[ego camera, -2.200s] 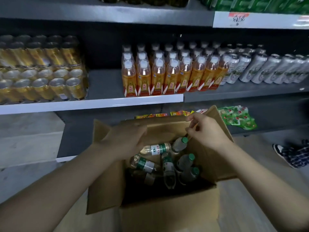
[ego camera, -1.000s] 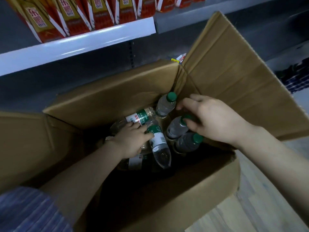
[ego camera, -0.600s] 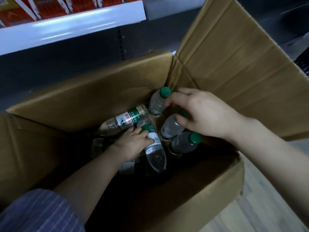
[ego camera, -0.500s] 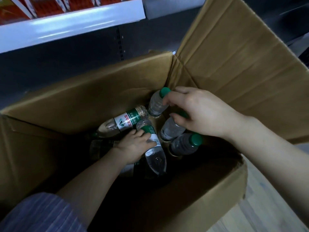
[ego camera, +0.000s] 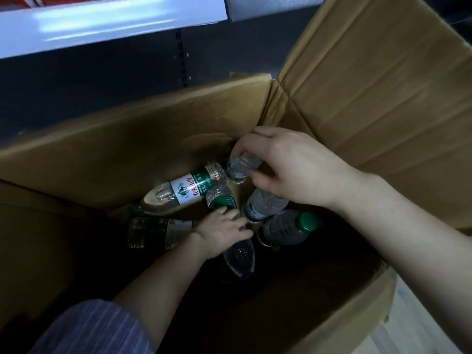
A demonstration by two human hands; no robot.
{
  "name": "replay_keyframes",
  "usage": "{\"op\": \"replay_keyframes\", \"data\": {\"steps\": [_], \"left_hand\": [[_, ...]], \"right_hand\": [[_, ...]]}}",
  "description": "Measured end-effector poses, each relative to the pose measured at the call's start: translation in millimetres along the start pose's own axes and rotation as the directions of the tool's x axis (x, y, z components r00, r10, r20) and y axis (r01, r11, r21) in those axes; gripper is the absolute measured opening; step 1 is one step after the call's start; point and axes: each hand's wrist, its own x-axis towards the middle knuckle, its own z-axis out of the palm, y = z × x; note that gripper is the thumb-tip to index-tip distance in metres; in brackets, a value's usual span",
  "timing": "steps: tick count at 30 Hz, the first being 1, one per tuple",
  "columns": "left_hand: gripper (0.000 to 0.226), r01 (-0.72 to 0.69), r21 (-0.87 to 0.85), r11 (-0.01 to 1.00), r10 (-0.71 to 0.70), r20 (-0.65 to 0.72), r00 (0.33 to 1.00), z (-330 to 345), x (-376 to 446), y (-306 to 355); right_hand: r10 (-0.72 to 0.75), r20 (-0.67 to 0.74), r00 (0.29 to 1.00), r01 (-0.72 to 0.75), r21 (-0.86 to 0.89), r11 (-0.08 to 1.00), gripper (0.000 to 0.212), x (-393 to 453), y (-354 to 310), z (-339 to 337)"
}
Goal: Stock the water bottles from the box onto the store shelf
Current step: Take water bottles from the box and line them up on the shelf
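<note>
Upright water bottle (ego camera: 240,166) at far corner of box (ego camera: 158,139): right hand (ego camera: 288,167) now curled over its top, grip clamped, green cap hidden; earlier fingers only reached cap. Left hand (ego camera: 222,228) still deep in box, grip clamped on lying bottle (ego camera: 229,226). Labelled bottle (ego camera: 184,191) lies beside. Shelf edge (ego camera: 112,24) beyond box.

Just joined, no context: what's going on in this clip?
A person is reaching into an open cardboard box of water bottles below a store shelf. The right hand grips the top of an upright bottle at the back of the box. The left hand holds a lying bottle deeper in. Other bottles sit loose around them. Nothing has left the box yet.
</note>
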Motion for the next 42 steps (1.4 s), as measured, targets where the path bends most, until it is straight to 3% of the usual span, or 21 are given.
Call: {"op": "replay_keyframes", "data": {"steps": [13, 16, 23, 28, 33, 37, 42], "left_hand": [[0.046, -0.046, 0.06, 0.997, 0.045, 0.025, 0.999, -12, -3, -2], [0.053, -0.054, 0.041, 0.998, 0.053, 0.03, 0.998, -19, -10, -4], [0.063, 0.055, -0.267, 0.962, -0.065, -0.029, 0.997, -23, -38, -5], [0.059, 0.149, -0.514, 0.845, -0.229, -0.095, 0.969, -33, -63, -6], [0.06, 0.204, -0.779, 0.593, -0.414, -0.078, 0.907, -46, -97, -2], [0.069, 0.248, -0.879, 0.408, -0.532, -0.008, 0.847, -62, -128, 6], [0.066, 0.177, -0.959, 0.22, -0.676, -0.019, 0.736, -91, -165, 18]], "right_hand": [[0.005, -0.077, 0.997, -0.005, 0.005, 1.0, 0.036, -14, -4, -10], [0.024, -0.085, 0.996, -0.024, 0.007, 1.0, 0.035, -17, -6, -15], [0.082, -0.114, 0.99, -0.08, 0.024, 0.996, 0.037, -18, -19, -40], [0.083, -0.097, 0.992, -0.08, 0.033, 0.996, 0.035, -15, -30, -61], [0.089, -0.092, 0.992, -0.085, 0.046, 0.995, 0.035, -11, -40, -82], [0.092, -0.079, 0.993, -0.088, 0.046, 0.995, 0.036, -9, -53, -101], [0.099, -0.05, 0.994, -0.096, 0.061, 0.994, 0.036, -5, -71, -127]]}}
